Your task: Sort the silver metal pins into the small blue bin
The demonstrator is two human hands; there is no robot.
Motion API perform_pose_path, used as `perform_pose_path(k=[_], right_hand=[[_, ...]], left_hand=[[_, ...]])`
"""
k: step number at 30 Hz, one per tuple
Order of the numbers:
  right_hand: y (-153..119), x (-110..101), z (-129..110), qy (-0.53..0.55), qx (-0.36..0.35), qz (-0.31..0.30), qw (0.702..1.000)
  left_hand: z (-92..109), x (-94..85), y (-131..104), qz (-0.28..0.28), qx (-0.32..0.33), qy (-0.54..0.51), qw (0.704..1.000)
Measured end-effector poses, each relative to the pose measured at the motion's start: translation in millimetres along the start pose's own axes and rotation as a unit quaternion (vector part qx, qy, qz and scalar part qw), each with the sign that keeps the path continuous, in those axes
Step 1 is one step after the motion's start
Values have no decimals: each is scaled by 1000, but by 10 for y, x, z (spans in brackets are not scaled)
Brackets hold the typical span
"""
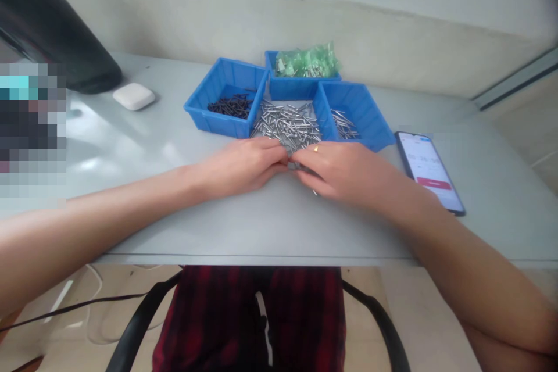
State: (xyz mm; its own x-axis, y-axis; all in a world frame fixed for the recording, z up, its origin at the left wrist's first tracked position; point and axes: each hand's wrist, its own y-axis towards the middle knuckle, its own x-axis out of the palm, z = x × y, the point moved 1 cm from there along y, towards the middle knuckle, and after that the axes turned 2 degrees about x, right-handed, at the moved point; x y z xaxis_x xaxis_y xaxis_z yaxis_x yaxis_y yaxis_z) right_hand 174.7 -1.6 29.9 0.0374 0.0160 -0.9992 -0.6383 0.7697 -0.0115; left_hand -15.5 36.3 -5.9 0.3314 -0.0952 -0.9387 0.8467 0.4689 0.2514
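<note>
A loose pile of thin silver metal pins, perhaps blind rivets [290, 123], lies on the table between the blue bins. At its near edge my left hand [242, 165] and my right hand [344, 168] meet, fingertips touching. The left fingers are pinched together; what they hold, if anything, is hidden. My right hand, with a ring on one finger, is also closed, and a silver tip pokes out beneath it. Dark screws [231, 106] fill part of the left blue bin [204, 113]. Several silver pins [344, 125] lie in the right blue bin [370, 119].
Behind the pile, a blue bin [300, 88] holds green plastic bags [307, 61]. A lit phone [429, 171] lies beside my right forearm. At the left are a white case [133, 96] and a large dark cylinder [65, 29]. The table's front edge [261, 260] runs below my forearms.
</note>
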Motion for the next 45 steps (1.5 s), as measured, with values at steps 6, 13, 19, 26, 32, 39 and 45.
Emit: perform_pose_path(k=[6,13,19,26,32,39,45], right_hand=[[15,45,16,4,6,-4,1000],[35,104,36,24,7,-2,1000],[35,100,43,33,5,23,999],[22,82,46,24,-16,81,996],[21,78,43,26,-20,89,996],[22,78,57,6,-24,89,996],[18,83,58,8,-19,95,995]], left_hand=[[-43,57,4,15,6,75,997],[-27,50,-11,19,29,106,994],[-10,62,-14,35,32,93,995],[10,50,-29,34,18,37,999],[11,41,-17,44,9,27,999],[31,18,-21,71,8,21,997],[52,-3,-23,62,-3,6,998]])
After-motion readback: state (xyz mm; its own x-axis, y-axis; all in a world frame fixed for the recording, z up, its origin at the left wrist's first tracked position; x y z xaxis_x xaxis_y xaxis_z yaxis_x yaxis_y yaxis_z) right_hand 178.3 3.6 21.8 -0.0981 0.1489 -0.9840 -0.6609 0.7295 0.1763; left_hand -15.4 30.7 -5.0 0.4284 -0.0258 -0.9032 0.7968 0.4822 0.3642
